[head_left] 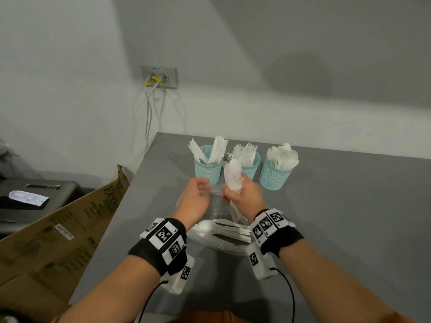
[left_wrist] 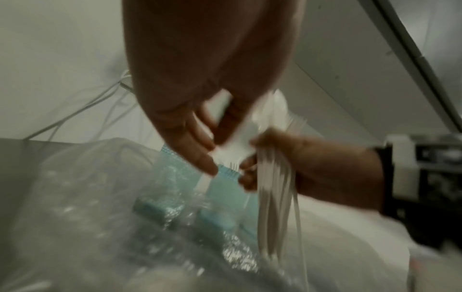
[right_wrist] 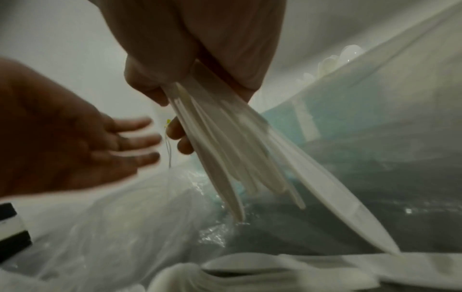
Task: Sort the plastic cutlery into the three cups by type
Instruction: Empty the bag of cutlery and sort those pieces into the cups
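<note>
Three teal mesh cups stand in a row at the back of the grey table (head_left: 349, 217): the left cup (head_left: 207, 170) holds knives, the middle cup (head_left: 253, 170) forks, the right cup (head_left: 274, 178) spoons. In front of the cups my right hand (head_left: 242, 194) grips a bundle of white cutlery (head_left: 233, 176) upright, with the handles fanning out below the fist (right_wrist: 225, 148). Just left of the bundle is my left hand (head_left: 198, 197), its fingers straight (right_wrist: 130, 140) and reaching toward the bundle (left_wrist: 272, 197). Under both hands lies a clear plastic bag (head_left: 217, 210), with more loose cutlery (head_left: 224, 229) on it.
The table's left edge runs close beside my left arm. A cardboard box (head_left: 58, 229) leans beyond that edge, with a dark bin (head_left: 35, 194) behind it. A wall socket (head_left: 158, 76) with hanging cables is above the table's far left corner.
</note>
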A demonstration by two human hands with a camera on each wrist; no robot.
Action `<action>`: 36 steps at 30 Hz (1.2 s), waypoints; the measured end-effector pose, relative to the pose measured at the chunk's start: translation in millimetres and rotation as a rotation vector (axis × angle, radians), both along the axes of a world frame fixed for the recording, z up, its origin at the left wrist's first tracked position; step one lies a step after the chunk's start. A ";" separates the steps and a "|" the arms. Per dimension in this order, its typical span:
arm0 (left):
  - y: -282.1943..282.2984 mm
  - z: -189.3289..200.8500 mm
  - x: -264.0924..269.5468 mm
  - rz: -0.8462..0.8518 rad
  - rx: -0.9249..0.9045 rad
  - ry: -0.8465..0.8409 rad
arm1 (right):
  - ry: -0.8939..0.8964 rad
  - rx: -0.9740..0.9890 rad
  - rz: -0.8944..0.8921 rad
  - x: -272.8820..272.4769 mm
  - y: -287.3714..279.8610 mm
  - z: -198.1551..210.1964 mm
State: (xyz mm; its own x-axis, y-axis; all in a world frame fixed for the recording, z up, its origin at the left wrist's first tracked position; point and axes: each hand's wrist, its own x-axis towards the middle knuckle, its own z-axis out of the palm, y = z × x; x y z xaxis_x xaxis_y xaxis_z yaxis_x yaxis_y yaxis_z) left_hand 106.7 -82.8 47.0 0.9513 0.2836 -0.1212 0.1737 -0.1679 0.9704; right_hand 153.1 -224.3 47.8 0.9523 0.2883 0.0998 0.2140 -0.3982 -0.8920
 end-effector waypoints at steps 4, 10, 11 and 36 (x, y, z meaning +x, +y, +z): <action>-19.9 -2.6 -6.8 -0.399 0.263 0.056 | 0.034 0.202 -0.048 -1.6 11.1 4.6; -38.6 -3.6 1.9 -0.208 0.078 -0.104 | 0.165 0.373 -0.048 -9.8 20.1 8.8; -42.8 -1.9 1.6 -0.197 0.019 -0.132 | 0.184 0.379 -0.049 -9.0 20.0 10.2; -19.2 -55.7 35.3 -0.315 0.038 -0.041 | 0.204 0.295 0.053 7.7 -3.9 12.9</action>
